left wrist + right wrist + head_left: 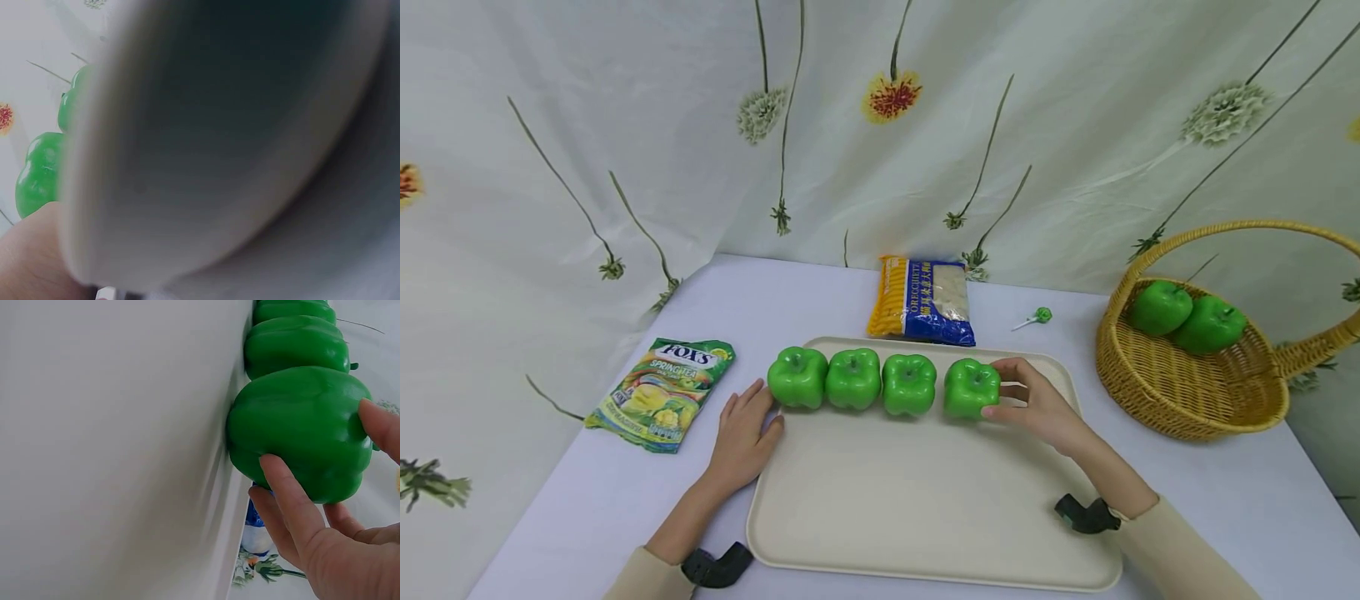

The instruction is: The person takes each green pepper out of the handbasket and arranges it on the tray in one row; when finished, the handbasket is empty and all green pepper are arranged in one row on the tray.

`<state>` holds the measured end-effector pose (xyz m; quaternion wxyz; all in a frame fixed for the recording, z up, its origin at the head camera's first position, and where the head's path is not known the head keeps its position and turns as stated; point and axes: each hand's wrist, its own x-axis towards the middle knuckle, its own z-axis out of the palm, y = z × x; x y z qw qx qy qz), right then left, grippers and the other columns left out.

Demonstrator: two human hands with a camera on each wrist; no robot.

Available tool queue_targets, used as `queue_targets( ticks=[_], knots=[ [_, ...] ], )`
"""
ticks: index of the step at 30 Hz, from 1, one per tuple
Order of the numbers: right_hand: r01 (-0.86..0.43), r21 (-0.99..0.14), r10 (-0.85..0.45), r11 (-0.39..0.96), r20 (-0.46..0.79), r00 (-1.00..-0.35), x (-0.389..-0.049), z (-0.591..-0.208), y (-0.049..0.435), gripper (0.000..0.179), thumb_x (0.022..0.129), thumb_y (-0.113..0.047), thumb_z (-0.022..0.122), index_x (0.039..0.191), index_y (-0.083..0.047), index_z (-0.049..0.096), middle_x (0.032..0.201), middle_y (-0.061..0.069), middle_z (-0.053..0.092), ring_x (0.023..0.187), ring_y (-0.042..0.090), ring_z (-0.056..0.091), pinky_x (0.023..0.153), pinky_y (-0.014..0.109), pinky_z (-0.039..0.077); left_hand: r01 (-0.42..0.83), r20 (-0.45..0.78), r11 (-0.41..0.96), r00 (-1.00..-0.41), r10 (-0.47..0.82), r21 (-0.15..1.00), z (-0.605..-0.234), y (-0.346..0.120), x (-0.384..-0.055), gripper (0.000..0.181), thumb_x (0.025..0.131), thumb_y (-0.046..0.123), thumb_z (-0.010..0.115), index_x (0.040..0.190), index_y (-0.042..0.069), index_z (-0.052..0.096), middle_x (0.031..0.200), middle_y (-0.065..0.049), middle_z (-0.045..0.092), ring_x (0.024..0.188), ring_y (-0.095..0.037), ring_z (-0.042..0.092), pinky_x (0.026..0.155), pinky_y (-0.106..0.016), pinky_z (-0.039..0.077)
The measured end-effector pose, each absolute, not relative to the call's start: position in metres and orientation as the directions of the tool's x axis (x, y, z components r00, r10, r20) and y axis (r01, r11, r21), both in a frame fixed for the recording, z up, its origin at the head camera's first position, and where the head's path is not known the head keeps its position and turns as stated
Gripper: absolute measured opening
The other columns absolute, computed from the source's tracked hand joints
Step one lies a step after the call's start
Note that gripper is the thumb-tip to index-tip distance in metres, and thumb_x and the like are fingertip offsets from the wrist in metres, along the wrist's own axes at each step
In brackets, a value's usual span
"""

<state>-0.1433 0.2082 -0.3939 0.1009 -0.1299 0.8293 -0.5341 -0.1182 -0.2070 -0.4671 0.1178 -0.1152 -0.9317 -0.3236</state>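
Several green bell peppers stand in a row along the far side of a cream tray (925,500). My right hand (1037,404) holds the rightmost bell pepper (970,388) from its right side. In the right wrist view, thumb and fingers spread around that bell pepper (300,425), which sits on the tray. A small gap parts it from the neighbouring pepper (909,385). My left hand (745,437) rests at the tray's left edge with its fingers extended, beside the leftmost pepper (797,377). A blurred tray rim (94,187) hides most of the left wrist view.
A wicker basket (1195,421) with a tall handle stands at the right, holding two green peppers (1210,325). Behind the tray lies an orecchiette pasta bag (922,300), with a green lollipop (1042,315) to its right. A green Fox's candy bag (662,392) lies at the left.
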Motion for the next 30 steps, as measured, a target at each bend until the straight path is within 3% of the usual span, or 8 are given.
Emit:
queue_targets(
  ticks=[16,30],
  knots=[
    [-0.11,-0.902,-0.35,0.417,-0.048,-0.936,-0.1468,-0.3973,0.202,0.066,0.085,-0.017,0.074,0.139,0.0,0.041,0.139,0.025,0.046,0.126,0.046,0.05,0.098,0.05,0.05,0.294,0.297,0.762,-0.945,0.14,0.576,-0.4687,-0.2068,-0.1193,0.043,0.091,0.006,0.052,0.133,-0.005,0.052,0.134,-0.026,0.057,0.139,-0.047,0.033,0.113,-0.069,0.009],
    [-0.145,-0.899,-0.378,0.414,-0.025,-0.925,-0.148,-0.3967,0.2,0.066,0.087,-0.016,0.073,0.14,0.004,0.039,0.143,0.026,0.042,0.128,0.047,0.049,0.099,0.051,0.05,0.294,0.301,0.764,-0.944,0.138,0.574,-0.4688,-0.2078,-0.1182,0.043,0.091,0.007,0.051,0.133,-0.005,0.052,0.133,-0.025,0.058,0.139,-0.047,0.033,0.113,-0.069,0.01]
  ],
)
